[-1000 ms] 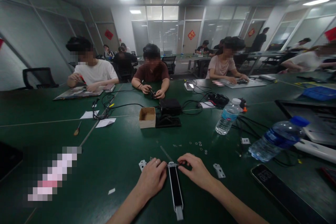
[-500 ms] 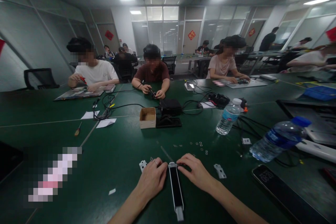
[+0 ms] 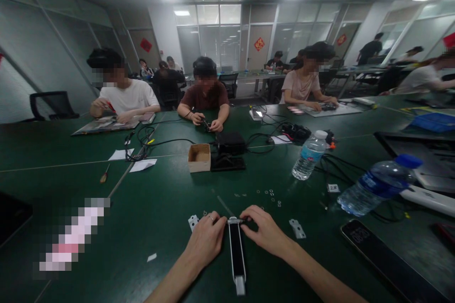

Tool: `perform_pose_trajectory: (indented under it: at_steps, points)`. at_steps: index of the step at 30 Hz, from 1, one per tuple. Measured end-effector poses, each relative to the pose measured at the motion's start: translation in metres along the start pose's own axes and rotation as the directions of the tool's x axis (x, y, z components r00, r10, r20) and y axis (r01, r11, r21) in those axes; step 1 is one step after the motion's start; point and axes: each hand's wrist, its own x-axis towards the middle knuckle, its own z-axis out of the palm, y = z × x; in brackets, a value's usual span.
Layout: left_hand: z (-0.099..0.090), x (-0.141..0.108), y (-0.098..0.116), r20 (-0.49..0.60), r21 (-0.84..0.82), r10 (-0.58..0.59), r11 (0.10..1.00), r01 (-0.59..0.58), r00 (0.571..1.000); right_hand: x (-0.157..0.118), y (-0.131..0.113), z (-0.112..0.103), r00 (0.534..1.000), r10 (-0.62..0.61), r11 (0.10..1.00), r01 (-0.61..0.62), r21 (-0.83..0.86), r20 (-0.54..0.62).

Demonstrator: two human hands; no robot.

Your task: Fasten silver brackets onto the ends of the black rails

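A long, narrow black device with a pale frame [image 3: 237, 251] lies on the green table between my hands, its silver end toward me. My left hand [image 3: 208, 235] is closed at the left of its far end, the fingertips on a small thin piece there. From the right, my right hand [image 3: 263, 228] pinches the other side of that piece, which is too small to make out. A flat metal plate with holes [image 3: 193, 222] is partly behind my left hand; a similar plate [image 3: 297, 228] lies right of my right hand.
Several small rings [image 3: 271, 192] lie beyond my hands. Farther off are an open cardboard box [image 3: 199, 157] and a black case [image 3: 231, 143]. Two water bottles [image 3: 310, 155] and a phone [image 3: 387, 260] are at the right. A screwdriver [image 3: 104, 174] lies left. People sit across the table.
The near end of the black device has swung slightly left. Both hands remain at its far end, with only small finger shifts. The camera view has shifted slightly.
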Motion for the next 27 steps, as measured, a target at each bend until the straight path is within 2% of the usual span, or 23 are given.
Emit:
perform_pose_trajectory:
  at_steps: [16, 27]
  points:
    - [0.0003, -0.0002, -0.0013, -0.007, -0.013, 0.01, 1.0, -0.01, 1.0, 0.0003, -0.0012, -0.0015, 1.0, 0.031, 0.999, -0.031, -0.021, 0.007]
    - [-0.0001, 0.0002, -0.0012, -0.009, -0.019, 0.008, 1.0, -0.008, 1.0, 0.0009, 0.0026, 0.0039, 1.0, -0.018, 0.999, 0.017, -0.033, -0.024]
